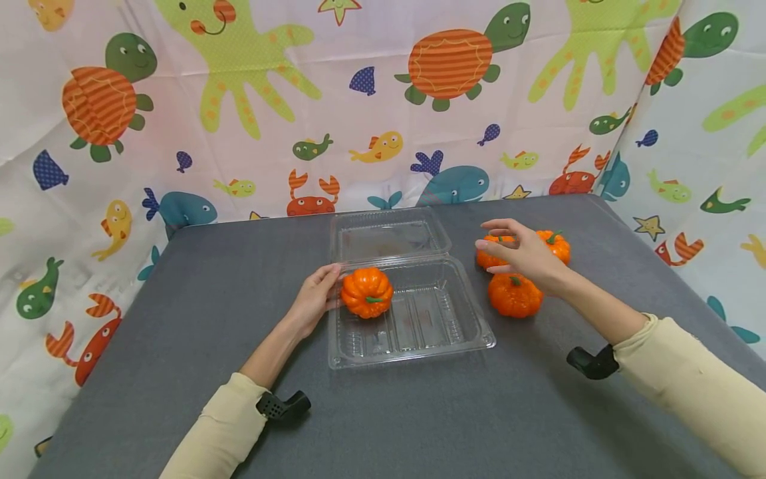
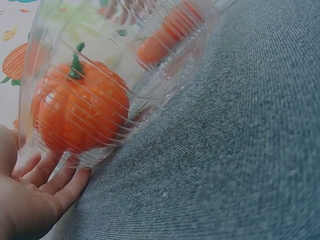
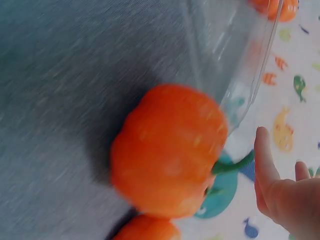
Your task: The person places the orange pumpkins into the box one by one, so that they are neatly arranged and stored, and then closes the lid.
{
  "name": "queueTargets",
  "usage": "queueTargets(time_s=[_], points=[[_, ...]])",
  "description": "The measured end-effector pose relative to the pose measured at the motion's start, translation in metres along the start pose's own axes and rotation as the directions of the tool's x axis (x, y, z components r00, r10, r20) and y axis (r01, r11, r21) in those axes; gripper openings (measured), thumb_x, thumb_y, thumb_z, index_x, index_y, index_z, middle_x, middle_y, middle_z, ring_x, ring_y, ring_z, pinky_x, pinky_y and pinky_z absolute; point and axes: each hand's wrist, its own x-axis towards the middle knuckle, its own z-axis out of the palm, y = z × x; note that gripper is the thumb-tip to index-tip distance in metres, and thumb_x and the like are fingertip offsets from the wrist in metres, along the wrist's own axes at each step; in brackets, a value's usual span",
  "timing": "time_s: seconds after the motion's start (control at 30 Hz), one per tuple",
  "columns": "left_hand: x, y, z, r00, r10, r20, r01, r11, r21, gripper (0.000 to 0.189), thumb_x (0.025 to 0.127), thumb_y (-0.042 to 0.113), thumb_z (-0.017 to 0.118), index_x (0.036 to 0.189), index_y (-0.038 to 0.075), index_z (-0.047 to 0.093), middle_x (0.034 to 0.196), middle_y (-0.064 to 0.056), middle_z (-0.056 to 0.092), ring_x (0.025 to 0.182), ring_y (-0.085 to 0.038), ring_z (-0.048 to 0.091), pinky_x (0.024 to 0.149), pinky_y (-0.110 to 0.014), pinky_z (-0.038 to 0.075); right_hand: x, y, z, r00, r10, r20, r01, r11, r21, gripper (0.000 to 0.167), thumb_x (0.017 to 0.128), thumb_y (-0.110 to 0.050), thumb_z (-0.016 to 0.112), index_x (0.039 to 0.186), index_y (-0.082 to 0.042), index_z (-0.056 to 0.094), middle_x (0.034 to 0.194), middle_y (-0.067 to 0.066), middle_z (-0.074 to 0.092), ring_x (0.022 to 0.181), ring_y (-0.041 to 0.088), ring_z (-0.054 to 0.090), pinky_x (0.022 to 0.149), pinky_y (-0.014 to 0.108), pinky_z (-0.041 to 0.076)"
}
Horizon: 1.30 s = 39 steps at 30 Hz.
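Note:
A clear plastic hinged container (image 1: 413,346) lies on the grey table with its lid (image 1: 389,236) folded back. Inside its left part sits a small orange pumpkin (image 1: 366,293) with a green stem, also seen through the ribbed wall in the left wrist view. My left hand (image 1: 314,296) holds the container's left edge, thumb near the rim and fingers against the outer wall. Over a cluster of three more pumpkins, my right hand (image 1: 526,256) hovers with fingers spread and holds nothing. The front pumpkin (image 1: 514,296) looks large in the right wrist view; the hand partly hides the back-left one (image 1: 492,256).
A third pumpkin (image 1: 556,246) of the cluster stands at the back right. The grey tabletop (image 1: 239,279) stretches out on both sides of the container. A patterned curtain (image 1: 383,113) with sea animals hangs behind and beside the table.

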Motion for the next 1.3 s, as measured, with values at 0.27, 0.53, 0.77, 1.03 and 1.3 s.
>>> queueTargets(time_s=[0.27,0.53,0.77,1.03,1.3], points=[[0.000,-0.001,0.001,0.995,0.021,-0.095,-0.023,0.999,-0.023,0.040,0.102,0.028,0.048,0.133,0.009,0.031,0.106,-0.008,0.063,0.081,-0.013,0.063,0.068,-0.029,0.052,-0.008,0.016,-0.025,0.995,0.079,-0.063,-0.079,0.997,0.010,0.068,0.095,-0.036,0.059,0.145,-0.003,0.027,0.146,0.023,0.021,0.124,0.042,0.037,0.083,0.039,0.051],[-0.001,0.001,-0.001,0.998,0.058,-0.030,-0.057,0.998,0.026,0.041,0.102,0.030,0.045,0.138,0.010,0.044,0.122,-0.013,0.060,0.092,-0.014,0.063,0.073,-0.031,0.053,-0.015,0.033,-0.043,0.986,0.109,-0.126,-0.112,0.994,-0.011,0.069,0.096,-0.038,0.056,0.144,0.000,0.026,0.144,0.025,0.022,0.123,0.042,0.036,0.082,0.040,0.051],[-0.001,0.004,-0.001,0.997,0.075,-0.010,-0.075,0.997,0.035,0.041,0.103,0.030,0.045,0.138,0.009,0.046,0.126,-0.014,0.057,0.093,-0.013,0.062,0.071,-0.028,0.051,-0.024,0.051,-0.055,0.974,0.187,-0.126,-0.186,0.982,0.019,0.075,0.096,-0.043,0.053,0.145,0.004,0.021,0.146,0.027,0.020,0.127,0.042,0.030,0.083,0.041,0.051],[0.000,0.003,-0.001,0.998,0.065,-0.011,-0.065,0.997,0.035,0.042,0.103,0.030,0.045,0.139,0.009,0.046,0.127,-0.014,0.056,0.096,-0.013,0.061,0.071,-0.028,0.051,-0.029,0.076,-0.056,0.953,0.300,0.039,-0.303,0.945,0.122,0.065,0.098,-0.043,0.050,0.141,0.001,0.027,0.147,0.022,0.023,0.119,0.031,0.039,0.088,0.043,0.049],[-0.001,0.002,-0.003,0.998,0.066,0.004,-0.066,0.998,0.025,0.043,0.103,0.030,0.044,0.140,0.009,0.045,0.127,-0.013,0.056,0.096,-0.013,0.061,0.071,-0.027,0.051,-0.032,0.083,-0.056,0.938,0.284,0.201,-0.320,0.931,0.175,0.056,0.101,-0.033,0.049,0.143,-0.005,0.025,0.127,0.000,0.043,0.104,0.014,0.053,0.089,0.043,0.048]])
